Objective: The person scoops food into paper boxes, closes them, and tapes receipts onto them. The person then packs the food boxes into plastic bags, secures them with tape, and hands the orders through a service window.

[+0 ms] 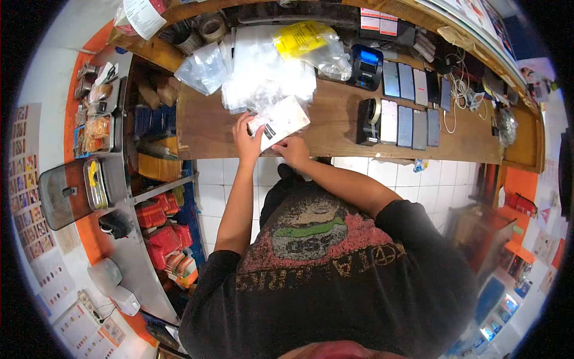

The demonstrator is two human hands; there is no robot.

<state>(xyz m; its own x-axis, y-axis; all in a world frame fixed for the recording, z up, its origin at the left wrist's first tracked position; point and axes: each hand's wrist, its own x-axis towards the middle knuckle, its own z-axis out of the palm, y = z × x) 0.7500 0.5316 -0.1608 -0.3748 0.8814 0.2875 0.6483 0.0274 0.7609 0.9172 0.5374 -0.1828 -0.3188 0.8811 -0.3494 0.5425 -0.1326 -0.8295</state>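
Note:
A flat white packet [284, 122] with a black printed label lies tilted over the front part of the wooden counter. My left hand [247, 139] grips its left side, thumb on top and fingers along the edge. At its lower right corner, the fingers of my right hand [292, 151] are closed on the edge. Whether the packet is paper or has a clear sleeve round it, I cannot tell. Just beyond it is a heap of clear plastic bags [269, 78], with a yellow printed bag [302, 39] on top.
Several phones [405, 126] lie in two rows at the right, beside a black tape dispenser [369, 122] and a small black printer [366, 67]. White cables [460, 90] are tangled farther right. The counter's front edge [233, 157] runs close to my wrists. Shelves with red packs [170, 239] stand at left.

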